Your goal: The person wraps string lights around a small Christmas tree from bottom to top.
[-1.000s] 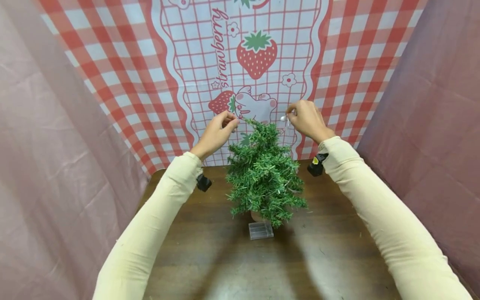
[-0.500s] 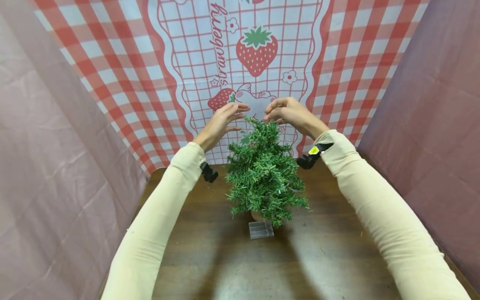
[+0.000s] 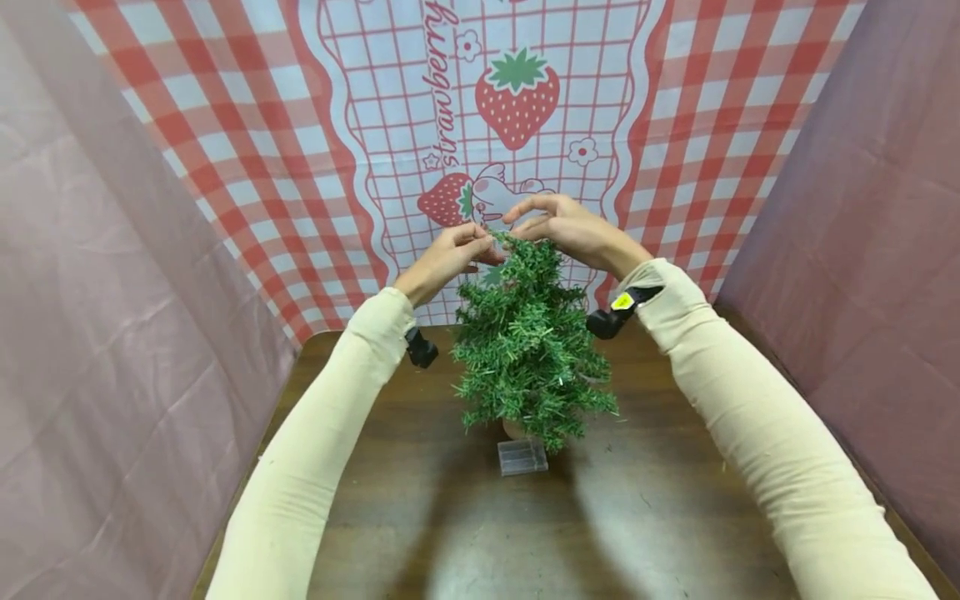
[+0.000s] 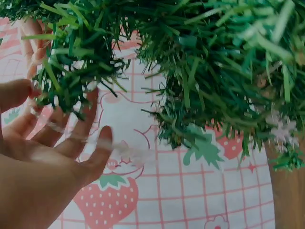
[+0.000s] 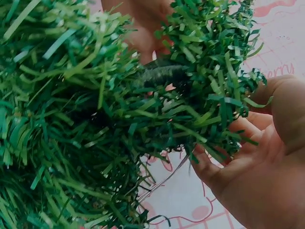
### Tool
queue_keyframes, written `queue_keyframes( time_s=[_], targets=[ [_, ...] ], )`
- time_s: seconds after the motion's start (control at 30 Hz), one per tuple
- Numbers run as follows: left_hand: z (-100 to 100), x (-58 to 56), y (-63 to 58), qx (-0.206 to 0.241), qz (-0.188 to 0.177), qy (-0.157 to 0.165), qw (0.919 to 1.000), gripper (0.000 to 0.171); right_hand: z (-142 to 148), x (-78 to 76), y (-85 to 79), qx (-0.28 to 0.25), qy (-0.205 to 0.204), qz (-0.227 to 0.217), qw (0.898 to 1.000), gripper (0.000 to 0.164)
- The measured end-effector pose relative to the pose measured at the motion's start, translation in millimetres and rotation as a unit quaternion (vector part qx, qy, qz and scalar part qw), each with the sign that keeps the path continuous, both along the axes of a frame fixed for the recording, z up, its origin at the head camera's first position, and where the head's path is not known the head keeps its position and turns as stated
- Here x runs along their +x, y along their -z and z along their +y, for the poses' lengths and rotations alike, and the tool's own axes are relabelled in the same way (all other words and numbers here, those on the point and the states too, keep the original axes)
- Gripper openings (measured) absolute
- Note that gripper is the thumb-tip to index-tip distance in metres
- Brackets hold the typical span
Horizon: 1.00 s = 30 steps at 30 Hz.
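A small artificial Christmas tree stands on the brown table, both hands at its top. My left hand is on the left of the tip, thumb and finger drawn together and seeming to pinch a thin clear thread. The thread trails across its fingers to a whitish blurred ornament. My right hand arches over the tip from the right, fingers fairly straight, the fingertips partly behind needles. Close to its fingers a thread also shows in the right wrist view.
A clear flat plastic piece lies on the table in front of the tree's base. A white snowflake ornament hangs on a lower branch. A strawberry-printed cloth hangs behind, with pink curtains on the sides.
My right hand has carried the small white ornament leftward to the tree's tip. My left hand spread its fingers there, then drew thumb and finger together.
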<state>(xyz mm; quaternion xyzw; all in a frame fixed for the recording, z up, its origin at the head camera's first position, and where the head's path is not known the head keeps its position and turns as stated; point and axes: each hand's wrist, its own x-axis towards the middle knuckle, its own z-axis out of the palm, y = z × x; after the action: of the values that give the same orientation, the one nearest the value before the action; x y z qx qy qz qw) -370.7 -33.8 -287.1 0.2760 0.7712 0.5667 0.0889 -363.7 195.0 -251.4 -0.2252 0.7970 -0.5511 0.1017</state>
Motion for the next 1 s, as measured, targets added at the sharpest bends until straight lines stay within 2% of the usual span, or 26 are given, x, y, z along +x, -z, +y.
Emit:
queue_keyframes(
  time_s=[0.1, 0.17, 0.27, 0.4, 0.53, 0.67, 0.83, 1.0],
  targets=[
    [-4.1, 0.7, 1.9, 0.022, 0.037, -0.026, 0.9987, 0.02, -0.4, -1.2, 2.0, 0.019, 0.016, 0.024, 0.999, 0.028],
    [-5.8, 0.3, 2.6, 0.017, 0.076, -0.041, 0.9961, 0.019, -0.7, -2.3, 3.9, 0.026, 0.034, 0.044, 0.998, 0.028],
    [-7.6, 1.6, 3.0, -0.016, 0.128, -0.062, 0.9897, 0.019, -1.9, -4.4, 7.1, 0.032, 0.066, 0.075, 0.995, 0.028],
    [-11.5, 5.4, 4.5, -0.08, 0.162, -0.096, 0.9789, 0.022, -4.2, -6.5, 10.6, 0.053, 0.079, 0.093, 0.991, 0.025],
    [-18.9, 9.7, 9.0, -0.115, 0.158, -0.121, 0.9733, 0.025, -2.9, -5.6, 12.3, 0.084, 0.062, 0.082, 0.991, 0.027],
    [-30.4, 16.1, 15.0, -0.12, 0.144, -0.137, 0.9727, 0.024, 2.9, -1.6, 13.7, 0.095, 0.059, 0.069, 0.991, 0.027],
    [-43.3, 26.8, 21.3, -0.12, 0.146, -0.147, 0.9709, 0.027, 11.6, 7.8, 18.0, 0.081, 0.08, 0.074, 0.991, 0.038],
    [-52.2, 40.3, 26.5, -0.11, 0.135, -0.157, 0.9721, 0.025, 22.5, 22.0, 24.9, 0.056, 0.101, 0.101, 0.988, 0.047]
  ],
)
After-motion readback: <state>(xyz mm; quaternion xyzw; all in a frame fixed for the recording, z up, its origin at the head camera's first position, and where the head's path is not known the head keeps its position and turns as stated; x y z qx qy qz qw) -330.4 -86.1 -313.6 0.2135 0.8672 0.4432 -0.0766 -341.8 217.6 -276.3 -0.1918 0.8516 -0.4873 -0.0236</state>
